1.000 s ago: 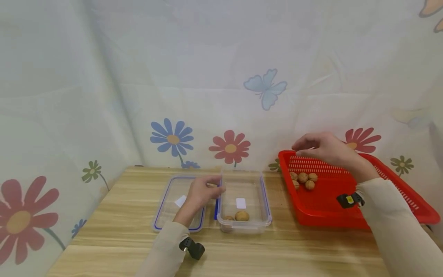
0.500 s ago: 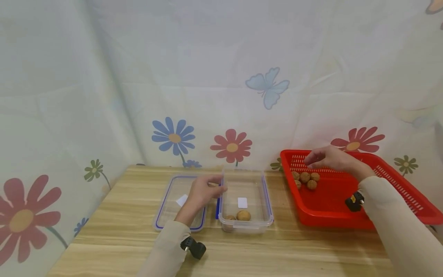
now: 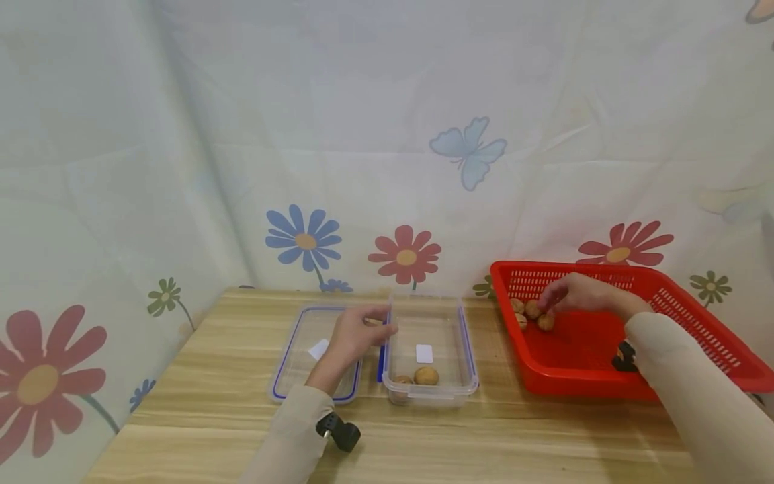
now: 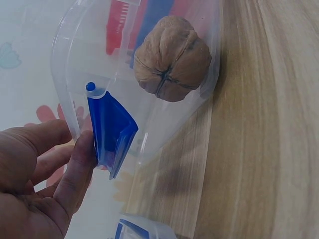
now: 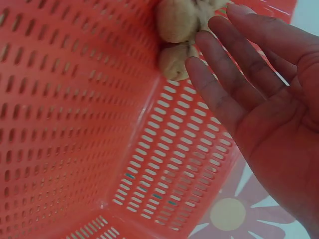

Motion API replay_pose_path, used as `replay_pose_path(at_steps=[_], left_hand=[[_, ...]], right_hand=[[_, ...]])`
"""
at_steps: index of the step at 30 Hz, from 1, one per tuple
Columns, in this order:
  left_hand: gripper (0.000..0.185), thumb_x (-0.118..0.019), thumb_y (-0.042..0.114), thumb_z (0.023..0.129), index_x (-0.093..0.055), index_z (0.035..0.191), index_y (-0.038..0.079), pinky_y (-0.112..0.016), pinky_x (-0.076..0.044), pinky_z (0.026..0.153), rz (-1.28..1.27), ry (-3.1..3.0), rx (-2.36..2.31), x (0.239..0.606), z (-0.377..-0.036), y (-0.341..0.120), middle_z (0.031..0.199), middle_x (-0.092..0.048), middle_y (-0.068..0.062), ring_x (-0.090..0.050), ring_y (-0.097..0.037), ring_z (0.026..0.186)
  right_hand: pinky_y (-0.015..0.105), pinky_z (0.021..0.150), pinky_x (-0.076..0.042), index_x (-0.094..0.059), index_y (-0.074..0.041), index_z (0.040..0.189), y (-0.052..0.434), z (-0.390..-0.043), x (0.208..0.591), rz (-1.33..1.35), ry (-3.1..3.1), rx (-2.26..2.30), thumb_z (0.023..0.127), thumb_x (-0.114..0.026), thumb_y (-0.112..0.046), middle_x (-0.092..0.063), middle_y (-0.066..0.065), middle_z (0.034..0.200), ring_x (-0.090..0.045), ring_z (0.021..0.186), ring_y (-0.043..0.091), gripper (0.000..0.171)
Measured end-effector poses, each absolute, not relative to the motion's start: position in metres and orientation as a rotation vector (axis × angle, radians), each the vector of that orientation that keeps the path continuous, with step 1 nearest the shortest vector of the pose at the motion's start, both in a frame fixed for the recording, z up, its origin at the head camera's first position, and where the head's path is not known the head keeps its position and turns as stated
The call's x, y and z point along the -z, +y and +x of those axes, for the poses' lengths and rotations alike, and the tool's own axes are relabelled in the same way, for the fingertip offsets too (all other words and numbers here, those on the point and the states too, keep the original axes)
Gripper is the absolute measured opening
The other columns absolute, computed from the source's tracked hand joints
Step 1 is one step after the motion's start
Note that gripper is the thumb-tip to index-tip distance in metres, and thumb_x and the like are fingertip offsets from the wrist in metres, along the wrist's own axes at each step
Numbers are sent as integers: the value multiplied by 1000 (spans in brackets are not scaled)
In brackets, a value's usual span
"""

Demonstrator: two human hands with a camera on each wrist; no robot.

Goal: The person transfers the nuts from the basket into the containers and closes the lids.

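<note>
My left hand (image 3: pixel 357 333) pinches the left side wall of a clear plastic food container (image 3: pixel 444 329), which has blue clips (image 4: pixel 110 134). Inside the container's near end lie a walnut (image 3: pixel 426 376) and another walnut (image 3: pixel 402 380) beside it. My right hand (image 3: pixel 577 294) reaches down into a red plastic basket (image 3: pixel 580 383), its fingertips at several walnuts (image 3: pixel 533 309) in the left back corner. In the right wrist view, the fingers (image 5: pixel 224 69) are spread and nearly straight next to the walnuts (image 5: pixel 177 20), and nothing is gripped.
A clear lid with a blue seal (image 3: pixel 287 376) lies flat left of the container, partly behind my left arm. A white label (image 3: pixel 424 353) shows at the container. The wooden table (image 3: pixel 199 376) meets a flowered cloth backdrop (image 3: pixel 363 134) at the back.
My right hand has moved down and slightly right, from above the basket's rim into the basket among the walnuts. My left hand keeps its place on the container.
</note>
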State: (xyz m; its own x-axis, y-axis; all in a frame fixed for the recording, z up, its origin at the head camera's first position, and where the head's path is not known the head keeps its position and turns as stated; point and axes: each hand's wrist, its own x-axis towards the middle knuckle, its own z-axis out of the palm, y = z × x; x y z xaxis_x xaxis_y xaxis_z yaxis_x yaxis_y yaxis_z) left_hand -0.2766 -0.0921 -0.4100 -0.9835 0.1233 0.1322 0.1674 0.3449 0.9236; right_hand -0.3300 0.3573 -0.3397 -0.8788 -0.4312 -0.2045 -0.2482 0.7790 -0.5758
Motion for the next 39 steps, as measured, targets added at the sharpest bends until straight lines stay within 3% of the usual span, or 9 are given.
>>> replay_pose_path(at_steps=[16,30,39], left_hand=[[45,-82,7,94,-69,136,-2,-36,-66,75,-285,-2548,1747,411,-277,-93,130,-71,-20,-78,-27,87],[45,-82,5,93,-69,135,-4,-37,-66,74,-285,-2536,1751,410,-276,-92,127,-72,-21,-78,-28,88],[45,-82,6,93,-69,135,-4,-37,-66,74,-296,-2531,1754,410,-276,-92,128,-72,-21,-78,-28,86]], right_hand=[[63,105,-52,-77,-2,123,358,-330,351,-466,2662,725,94,-82,-12,-76,9,115,-67,101,24,31],[59,104,-54,-78,-6,113,352,-328,350,-448,2643,624,92,-85,-19,-74,4,108,-64,96,23,25],[56,101,-57,-76,-3,117,355,-330,352,-438,2637,628,91,-85,-13,-73,5,108,-64,95,23,29]])
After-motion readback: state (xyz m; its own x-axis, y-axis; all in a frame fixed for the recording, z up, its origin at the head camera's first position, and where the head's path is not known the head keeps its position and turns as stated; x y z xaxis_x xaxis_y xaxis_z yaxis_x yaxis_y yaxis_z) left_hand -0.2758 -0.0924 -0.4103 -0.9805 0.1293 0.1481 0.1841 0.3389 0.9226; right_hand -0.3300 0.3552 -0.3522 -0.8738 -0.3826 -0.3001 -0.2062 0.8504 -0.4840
